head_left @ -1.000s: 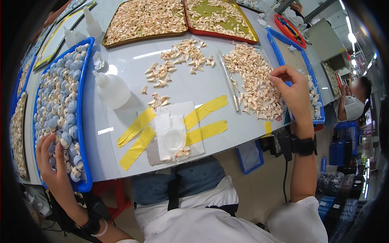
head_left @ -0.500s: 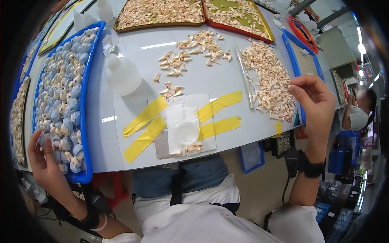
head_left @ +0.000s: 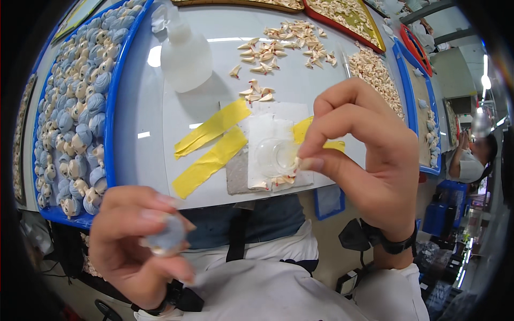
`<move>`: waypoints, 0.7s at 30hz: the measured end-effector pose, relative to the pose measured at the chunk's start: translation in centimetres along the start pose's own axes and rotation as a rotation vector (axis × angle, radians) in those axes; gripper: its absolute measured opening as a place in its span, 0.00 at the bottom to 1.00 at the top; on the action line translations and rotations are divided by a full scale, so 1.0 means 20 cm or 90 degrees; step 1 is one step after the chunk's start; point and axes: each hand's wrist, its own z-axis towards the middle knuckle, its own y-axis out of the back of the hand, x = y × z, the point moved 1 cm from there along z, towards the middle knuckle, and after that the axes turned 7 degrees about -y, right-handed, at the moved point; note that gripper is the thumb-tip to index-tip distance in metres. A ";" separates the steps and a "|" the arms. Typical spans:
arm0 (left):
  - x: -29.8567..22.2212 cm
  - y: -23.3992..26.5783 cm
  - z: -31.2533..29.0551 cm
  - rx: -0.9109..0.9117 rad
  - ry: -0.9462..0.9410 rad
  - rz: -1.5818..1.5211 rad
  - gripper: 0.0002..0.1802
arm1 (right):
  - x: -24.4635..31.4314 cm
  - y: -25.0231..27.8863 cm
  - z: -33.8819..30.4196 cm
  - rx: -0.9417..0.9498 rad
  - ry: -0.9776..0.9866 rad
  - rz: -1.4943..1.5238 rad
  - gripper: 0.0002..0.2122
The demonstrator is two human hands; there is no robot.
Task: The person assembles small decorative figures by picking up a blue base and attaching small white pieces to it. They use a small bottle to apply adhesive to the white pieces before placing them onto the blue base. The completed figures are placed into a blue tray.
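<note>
My left hand (head_left: 126,243) holds a small round doll head (head_left: 170,235) with a blue-grey top between thumb and fingers, in front of the table edge; it is slightly blurred. With thumb and index finger, my right hand (head_left: 369,155) pinches a small cream pointed piece (head_left: 297,162), mostly hidden by the fingertips. These fingertips are just beside a clear round dish (head_left: 270,158) on a white pad. Several similar cream pieces with reddish tips (head_left: 282,181) lie at the pad's near edge. Yellow tape strips (head_left: 211,160) run beside the pad.
A blue tray (head_left: 111,134) full of blue and cream doll heads stands at left. Near it is a white squeeze bottle (head_left: 184,59). Loose cream pieces (head_left: 265,51) lie beyond the pad, with a larger pile (head_left: 375,72) at right. Another blue tray (head_left: 409,75) stands farther right.
My left hand has left the blue tray with a doll head and moved right, toward my body. My right hand has come left from the pile to the dish, pinching a cream piece.
</note>
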 end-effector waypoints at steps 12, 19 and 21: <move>0.07 -0.12 -0.01 -0.078 0.163 -0.162 0.31 | 0.04 -0.03 0.08 -0.010 0.019 -0.224 0.09; 0.06 -0.18 -0.01 -0.163 0.227 -0.197 0.31 | 0.07 -0.05 0.08 -0.004 0.030 -0.230 0.09; 0.08 -0.18 -0.01 -0.127 0.194 -0.213 0.31 | 0.06 -0.05 0.08 -0.028 0.028 -0.252 0.09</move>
